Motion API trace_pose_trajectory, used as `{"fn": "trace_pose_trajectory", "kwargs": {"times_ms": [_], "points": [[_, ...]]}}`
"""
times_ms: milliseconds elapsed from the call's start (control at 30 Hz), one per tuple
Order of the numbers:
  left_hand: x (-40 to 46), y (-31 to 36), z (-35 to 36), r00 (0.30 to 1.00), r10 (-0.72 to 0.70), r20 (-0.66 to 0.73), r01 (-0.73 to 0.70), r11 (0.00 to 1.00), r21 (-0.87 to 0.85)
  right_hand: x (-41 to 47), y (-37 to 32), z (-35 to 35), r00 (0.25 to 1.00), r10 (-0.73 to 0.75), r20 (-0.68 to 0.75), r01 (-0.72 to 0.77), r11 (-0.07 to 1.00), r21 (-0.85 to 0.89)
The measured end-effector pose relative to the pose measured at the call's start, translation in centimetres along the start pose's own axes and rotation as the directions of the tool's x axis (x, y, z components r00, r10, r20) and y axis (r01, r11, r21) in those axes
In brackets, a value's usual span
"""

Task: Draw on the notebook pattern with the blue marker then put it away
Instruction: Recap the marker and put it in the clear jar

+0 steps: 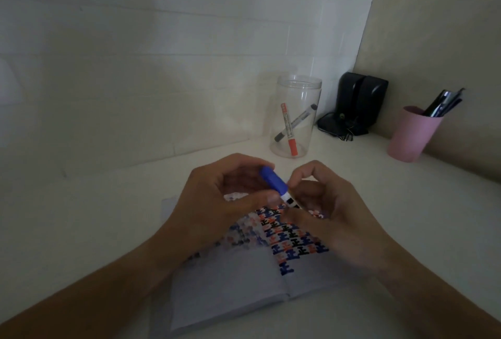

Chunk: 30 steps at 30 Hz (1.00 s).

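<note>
An open notebook (233,290) lies on the white desk, its right page partly filled with a blue, black and orange pattern (291,241). Above it both hands hold the blue marker (273,180). My left hand (217,203) has its fingers around the blue cap end. My right hand (325,211) pinches the white barrel just below the cap. The cap sits on the marker. The lower part of the barrel is hidden by my right fingers.
A clear plastic jar (296,116) behind the hands holds an orange marker (288,128) and a grey marker (296,122). A black device (357,103) stands in the corner. A pink cup (412,132) with pens is at the right.
</note>
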State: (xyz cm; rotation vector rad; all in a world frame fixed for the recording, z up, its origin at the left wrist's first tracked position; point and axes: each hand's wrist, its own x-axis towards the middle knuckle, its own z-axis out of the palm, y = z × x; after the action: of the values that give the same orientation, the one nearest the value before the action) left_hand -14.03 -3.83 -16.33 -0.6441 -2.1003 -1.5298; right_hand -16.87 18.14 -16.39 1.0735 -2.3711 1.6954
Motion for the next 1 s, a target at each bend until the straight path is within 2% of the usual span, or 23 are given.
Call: {"fn": "trace_pose_trajectory", "kwargs": {"times_ms": [67,133,233,300,367,467,667,833,900,1000], "points": [[0.0,-0.1,0.1,1.000,0.001,0.012,-0.001,1.000,0.024,0.1,0.2,0.4,1.000,-0.014,-0.011,0.013,0.996,-0.090],[-0.1,-0.4,-0.3,0.999,0.031,0.034,-0.038,0.974,0.223,0.2,0.5,0.0,0.995,-0.028,-0.096,0.007,0.977,-0.213],[-0.2,-1.2,-0.9,0.988,0.086,0.130,-0.144,0.825,0.547,0.3,0.9,-1.0,0.983,-0.052,-0.174,-0.023,0.915,-0.403],[-0.1,-1.7,-1.2,0.976,0.085,0.199,-0.198,0.725,0.659,0.5,1.5,-1.2,0.985,0.017,-0.170,-0.105,0.846,-0.522],[0.1,-2.2,-1.5,0.961,0.065,0.268,-0.241,0.671,0.702,0.5,2.2,-1.0,0.985,0.095,-0.142,-0.165,0.744,-0.648],[0.2,-2.6,-1.7,0.939,0.011,0.343,-0.260,0.676,0.690,0.6,3.4,-0.5,0.989,0.050,-0.141,-0.144,0.582,-0.800],[0.3,-2.6,-1.9,0.934,-0.017,0.357,-0.247,0.692,0.679,0.9,4.6,-0.2,0.983,-0.077,-0.169,-0.114,0.470,-0.875],[-0.2,-2.0,-2.2,0.930,-0.038,0.365,-0.233,0.707,0.667,1.0,3.0,-0.1,0.990,0.012,-0.139,-0.129,0.471,-0.873],[-0.4,-2.0,-2.3,0.932,-0.039,0.361,-0.227,0.713,0.664,1.8,1.5,-0.8,0.996,0.023,-0.084,-0.083,0.544,-0.835],[-0.5,-2.2,-2.5,0.932,-0.027,0.361,-0.232,0.721,0.653,5.7,-1.3,-3.2,0.979,-0.157,-0.133,0.023,0.728,-0.685]]}}
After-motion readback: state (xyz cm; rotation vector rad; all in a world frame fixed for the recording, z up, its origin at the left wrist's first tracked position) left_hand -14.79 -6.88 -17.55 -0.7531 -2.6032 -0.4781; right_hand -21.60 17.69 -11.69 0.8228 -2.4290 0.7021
